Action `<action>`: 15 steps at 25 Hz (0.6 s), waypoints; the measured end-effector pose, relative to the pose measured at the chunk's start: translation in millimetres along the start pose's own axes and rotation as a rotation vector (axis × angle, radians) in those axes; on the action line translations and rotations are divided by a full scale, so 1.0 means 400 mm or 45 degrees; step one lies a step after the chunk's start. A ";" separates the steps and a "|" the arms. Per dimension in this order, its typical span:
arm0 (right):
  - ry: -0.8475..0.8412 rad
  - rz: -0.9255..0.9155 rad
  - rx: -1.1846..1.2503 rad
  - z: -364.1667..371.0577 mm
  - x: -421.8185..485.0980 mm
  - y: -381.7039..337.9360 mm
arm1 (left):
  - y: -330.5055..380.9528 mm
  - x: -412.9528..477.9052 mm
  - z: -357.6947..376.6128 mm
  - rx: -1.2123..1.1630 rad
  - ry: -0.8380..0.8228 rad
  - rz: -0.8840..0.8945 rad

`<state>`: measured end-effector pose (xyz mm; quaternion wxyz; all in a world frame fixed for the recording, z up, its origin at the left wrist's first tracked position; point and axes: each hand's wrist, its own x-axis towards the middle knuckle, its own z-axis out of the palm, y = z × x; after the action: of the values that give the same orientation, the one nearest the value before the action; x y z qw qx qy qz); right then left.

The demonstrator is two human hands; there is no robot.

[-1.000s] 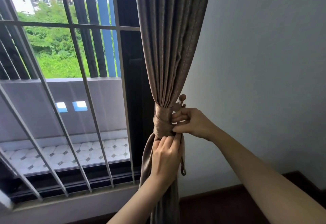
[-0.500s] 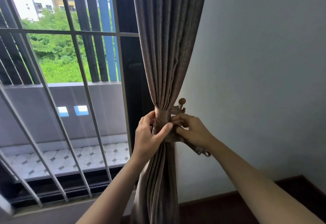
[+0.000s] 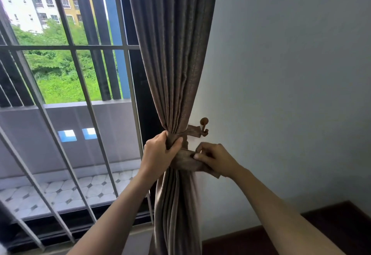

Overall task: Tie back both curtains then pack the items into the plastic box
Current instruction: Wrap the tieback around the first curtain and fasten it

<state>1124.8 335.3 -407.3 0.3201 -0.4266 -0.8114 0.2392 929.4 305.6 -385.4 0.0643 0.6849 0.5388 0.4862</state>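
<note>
A brown-grey curtain (image 3: 176,64) hangs gathered at the window's right side, next to the wall. My left hand (image 3: 158,154) grips the gathered curtain at its narrowest part. A matching fabric tieback (image 3: 185,159) wraps round the bundle just below that grip. My right hand (image 3: 215,158) pinches the tieback's right end, a little below a small wooden wall hook (image 3: 203,127). Another strip of the tieback runs from the bundle to that hook. No plastic box or other items are in view.
A barred window (image 3: 76,94) fills the left side, with a tiled balcony and greenery beyond. A pale wall (image 3: 291,74) stands to the right. Dark wooden skirting (image 3: 331,220) runs along the floor at the lower right.
My left hand rose from the curtain below the tie to grip the gathered bundle. My right hand dropped from near the hook and now pulls the tieback end out to the right.
</note>
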 end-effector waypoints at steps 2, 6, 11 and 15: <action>-0.227 0.010 -0.108 -0.026 0.005 0.007 | -0.010 0.006 -0.024 -0.004 -0.033 0.015; -0.556 0.112 -0.003 -0.080 -0.010 0.024 | -0.047 0.027 -0.058 -0.009 -0.144 0.038; -0.416 0.186 -0.137 -0.110 0.009 0.060 | -0.059 0.030 -0.045 0.029 -0.081 0.052; -0.315 0.363 0.542 -0.130 0.022 0.076 | -0.063 0.024 -0.029 0.016 -0.028 0.066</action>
<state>1175.1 364.6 -389.4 0.2643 -0.4271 -0.7076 0.4971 903.3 318.4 -388.9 0.0533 0.7043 0.5233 0.4767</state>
